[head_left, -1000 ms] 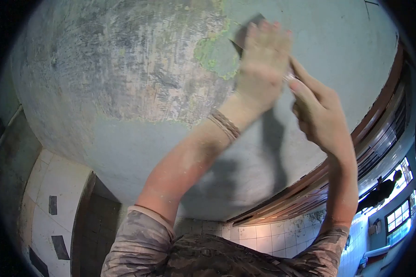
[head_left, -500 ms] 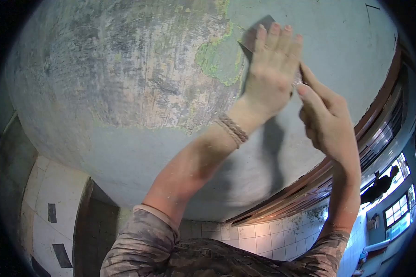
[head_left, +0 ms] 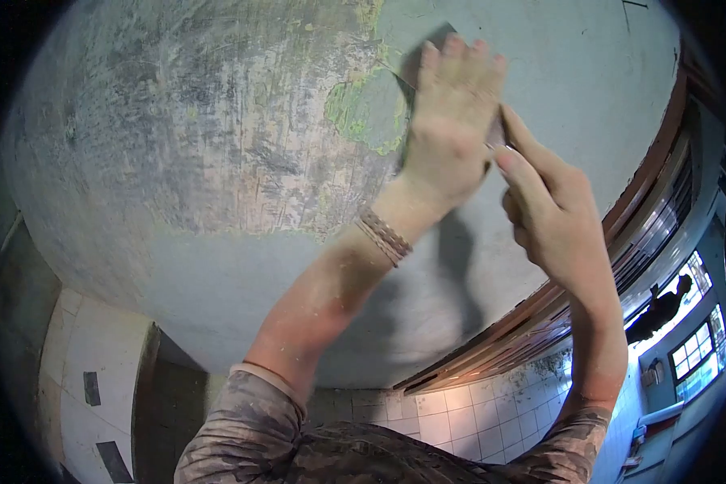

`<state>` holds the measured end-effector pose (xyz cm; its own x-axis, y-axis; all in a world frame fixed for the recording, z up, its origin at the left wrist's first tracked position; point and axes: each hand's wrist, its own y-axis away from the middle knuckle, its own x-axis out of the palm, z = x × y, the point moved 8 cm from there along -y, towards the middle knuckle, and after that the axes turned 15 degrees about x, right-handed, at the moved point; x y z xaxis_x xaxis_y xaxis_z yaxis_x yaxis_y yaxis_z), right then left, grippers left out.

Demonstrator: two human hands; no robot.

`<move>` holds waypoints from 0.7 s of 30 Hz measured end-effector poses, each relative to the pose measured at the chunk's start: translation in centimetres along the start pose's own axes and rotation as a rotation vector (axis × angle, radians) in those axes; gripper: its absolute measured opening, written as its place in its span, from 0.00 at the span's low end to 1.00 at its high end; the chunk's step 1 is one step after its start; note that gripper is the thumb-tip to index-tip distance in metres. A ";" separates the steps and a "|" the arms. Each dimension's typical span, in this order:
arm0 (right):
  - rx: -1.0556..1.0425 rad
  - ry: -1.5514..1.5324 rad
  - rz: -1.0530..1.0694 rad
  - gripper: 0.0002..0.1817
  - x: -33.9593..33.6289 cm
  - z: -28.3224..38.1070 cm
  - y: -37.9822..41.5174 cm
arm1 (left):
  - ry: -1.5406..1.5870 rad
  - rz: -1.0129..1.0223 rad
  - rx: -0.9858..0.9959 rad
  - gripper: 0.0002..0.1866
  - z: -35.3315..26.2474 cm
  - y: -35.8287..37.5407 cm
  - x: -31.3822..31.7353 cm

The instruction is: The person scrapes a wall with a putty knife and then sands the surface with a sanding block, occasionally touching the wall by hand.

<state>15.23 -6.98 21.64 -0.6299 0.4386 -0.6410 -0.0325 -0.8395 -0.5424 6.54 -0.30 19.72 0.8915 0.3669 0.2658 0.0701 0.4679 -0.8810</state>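
A scraper [head_left: 498, 133] lies against the painted wall [head_left: 597, 73]; its blade is mostly hidden, with a dark edge beside my left fingertips. My right hand [head_left: 561, 206] is closed around its handle, index finger stretched along it. Flat over the scraper lies my left hand [head_left: 456, 121], fingers extended and pressing towards the wall. A braided band circles my left wrist. Just left of the fingers, a greenish patch [head_left: 369, 113] with a ragged yellow-green edge borders the bare, streaky grey and pinkish area [head_left: 234, 121].
Wooden trim [head_left: 492, 347] runs along the wall's right side. A ledge with dark patches [head_left: 93, 387] stands at lower left. Below are floor tiles [head_left: 460, 403]. A person's dark silhouette [head_left: 660, 310] shows near a window [head_left: 694, 355] at far right.
Both hands and the scraper have shifted slightly left in view, as has the wall itself. The hold on the scraper is the same.
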 end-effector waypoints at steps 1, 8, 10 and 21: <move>0.128 -0.027 0.043 0.28 -0.4 -0.7 0.4 | -0.054 0.007 0.005 0.29 -0.7 0.0 0.5; 0.216 -0.054 0.111 0.27 0.2 -0.4 0.0 | -0.071 -0.035 -0.002 0.26 0.4 -0.1 -0.4; 0.283 -0.165 0.150 0.30 0.4 -1.8 0.2 | -0.050 -0.005 0.009 0.25 -0.4 0.7 0.2; 0.412 -0.217 0.122 0.27 1.0 -3.1 1.4 | 0.000 0.071 0.039 0.25 -0.8 1.0 -0.1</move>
<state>16.94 -6.70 18.58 -0.7941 0.2884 -0.5350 -0.2253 -0.9572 -0.1815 6.84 -0.52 18.50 0.8937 0.4002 0.2026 -0.0114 0.4718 -0.8816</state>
